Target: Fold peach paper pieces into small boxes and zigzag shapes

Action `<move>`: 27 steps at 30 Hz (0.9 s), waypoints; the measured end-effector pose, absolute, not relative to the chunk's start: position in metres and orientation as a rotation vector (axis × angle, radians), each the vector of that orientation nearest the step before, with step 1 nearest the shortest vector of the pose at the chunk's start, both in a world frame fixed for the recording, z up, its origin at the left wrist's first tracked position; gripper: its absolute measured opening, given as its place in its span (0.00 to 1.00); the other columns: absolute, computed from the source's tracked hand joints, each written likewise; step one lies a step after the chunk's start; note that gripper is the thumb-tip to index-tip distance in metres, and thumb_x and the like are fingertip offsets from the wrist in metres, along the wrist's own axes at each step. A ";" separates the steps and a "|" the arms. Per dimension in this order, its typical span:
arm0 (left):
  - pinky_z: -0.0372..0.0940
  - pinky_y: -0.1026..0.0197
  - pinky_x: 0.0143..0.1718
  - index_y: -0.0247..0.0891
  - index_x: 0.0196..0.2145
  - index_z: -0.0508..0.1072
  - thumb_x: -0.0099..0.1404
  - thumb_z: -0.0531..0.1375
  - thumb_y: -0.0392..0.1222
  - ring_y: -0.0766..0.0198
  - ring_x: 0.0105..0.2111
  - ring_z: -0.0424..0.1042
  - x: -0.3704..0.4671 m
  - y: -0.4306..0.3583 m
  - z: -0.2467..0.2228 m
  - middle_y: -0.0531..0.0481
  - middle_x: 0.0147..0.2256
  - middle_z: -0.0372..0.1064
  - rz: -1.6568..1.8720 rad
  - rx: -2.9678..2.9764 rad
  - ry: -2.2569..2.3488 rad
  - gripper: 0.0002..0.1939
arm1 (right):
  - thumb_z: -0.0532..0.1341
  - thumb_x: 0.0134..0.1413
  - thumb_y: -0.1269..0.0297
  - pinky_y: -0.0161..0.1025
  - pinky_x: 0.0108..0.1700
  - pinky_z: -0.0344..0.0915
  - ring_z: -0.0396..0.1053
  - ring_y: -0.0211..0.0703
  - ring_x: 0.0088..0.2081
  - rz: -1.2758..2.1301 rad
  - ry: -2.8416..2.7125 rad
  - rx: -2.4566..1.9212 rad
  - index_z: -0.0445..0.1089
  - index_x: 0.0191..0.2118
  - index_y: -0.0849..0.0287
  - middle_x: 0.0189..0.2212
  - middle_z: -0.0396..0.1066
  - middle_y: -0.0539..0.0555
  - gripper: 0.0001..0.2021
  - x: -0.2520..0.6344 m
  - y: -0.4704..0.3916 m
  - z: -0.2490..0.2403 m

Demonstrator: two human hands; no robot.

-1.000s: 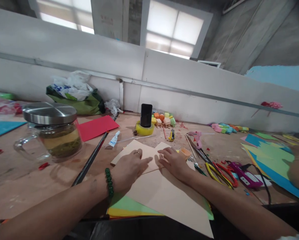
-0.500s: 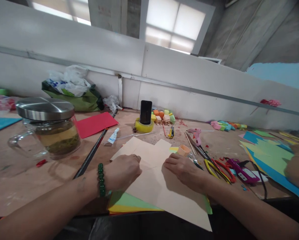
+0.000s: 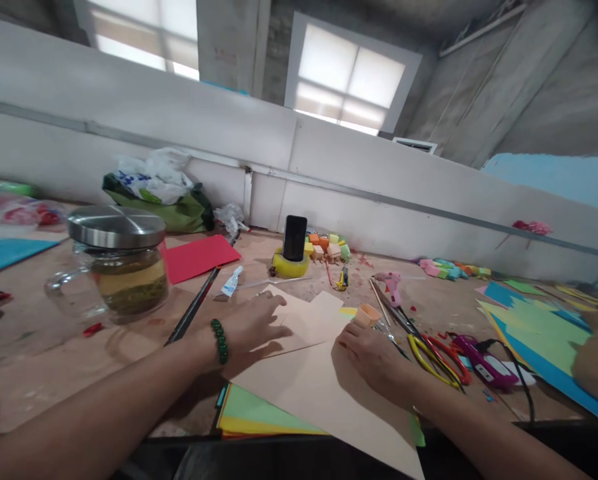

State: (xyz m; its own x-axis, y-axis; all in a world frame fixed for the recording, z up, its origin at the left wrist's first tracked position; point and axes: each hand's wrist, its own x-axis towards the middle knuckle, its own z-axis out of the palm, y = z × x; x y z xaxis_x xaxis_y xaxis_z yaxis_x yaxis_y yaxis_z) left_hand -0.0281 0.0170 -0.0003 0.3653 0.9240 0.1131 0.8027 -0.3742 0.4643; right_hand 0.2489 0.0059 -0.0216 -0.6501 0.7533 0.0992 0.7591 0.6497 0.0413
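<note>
My left hand [image 3: 256, 323], with a green bead bracelet [image 3: 219, 341] at the wrist, is over the left edge of the peach paper with fingers spread apart. My right hand [image 3: 373, 353] rests at the right of the peach paper [image 3: 299, 383], its fingers curled together at the paper; the fingertips are partly hidden. An upper peach piece [image 3: 303, 317] lies beyond, with an edge line between it and the lower part. Green and yellow sheets [image 3: 263, 410] stick out underneath. A small orange paper box [image 3: 367, 314] stands just past my right fingers.
A lidded glass mug of tea [image 3: 129, 280] stands left, near a red sheet [image 3: 201, 258]. A phone [image 3: 295, 238] leans on a yellow tape roll [image 3: 289, 265]. Pliers [image 3: 431, 360], a pink glue gun [image 3: 391, 287] and a purple device [image 3: 486, 360] lie right. Another person's hand [image 3: 596, 363] is far right.
My left hand has opened from a closed grip on the paper, its fingers now spread. My right hand stays nearly in place on the paper. The camera view has tilted up slightly.
</note>
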 end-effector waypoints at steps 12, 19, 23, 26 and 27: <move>0.60 0.65 0.31 0.39 0.51 0.71 0.54 0.55 0.30 0.66 0.28 0.65 -0.009 0.006 -0.016 0.54 0.28 0.68 0.846 2.391 1.139 0.26 | 0.60 0.55 0.62 0.55 0.53 0.64 0.60 0.56 0.58 -0.171 -2.296 -0.963 0.47 0.64 0.57 0.57 0.61 0.65 0.34 0.228 0.018 -0.014; 0.57 0.56 0.41 0.41 0.48 0.70 0.56 0.60 0.38 0.57 0.39 0.67 -0.007 -0.016 0.003 0.47 0.37 0.71 0.629 2.969 0.839 0.19 | 0.51 0.53 0.81 0.36 0.30 0.64 0.67 0.41 0.29 -0.244 -2.418 -0.447 0.66 0.39 0.57 0.26 0.71 0.52 0.14 0.220 -0.003 0.008; 0.52 0.49 0.48 0.41 0.50 0.69 0.53 0.63 0.39 0.54 0.42 0.67 -0.013 -0.008 0.005 0.47 0.40 0.74 0.558 3.062 0.865 0.24 | 0.49 0.53 0.82 0.35 0.33 0.68 0.72 0.40 0.33 -0.102 -2.375 -0.446 0.63 0.34 0.56 0.31 0.75 0.55 0.13 0.230 -0.007 -0.004; 0.52 0.52 0.47 0.42 0.38 0.73 0.56 0.58 0.30 0.60 0.37 0.68 -0.017 -0.001 0.002 0.51 0.32 0.75 0.567 3.099 0.911 0.12 | 0.53 0.56 0.78 0.35 0.36 0.70 0.74 0.41 0.37 -0.016 -2.365 -0.468 0.63 0.36 0.55 0.36 0.77 0.57 0.09 0.241 -0.008 -0.013; 0.54 0.54 0.45 0.41 0.34 0.73 0.56 0.58 0.29 0.61 0.35 0.69 -0.017 0.000 0.002 0.52 0.30 0.74 0.562 3.114 0.900 0.10 | 0.55 0.55 0.77 0.36 0.37 0.71 0.74 0.42 0.38 -0.011 -2.377 -0.475 0.63 0.37 0.55 0.37 0.77 0.57 0.08 0.244 -0.008 -0.016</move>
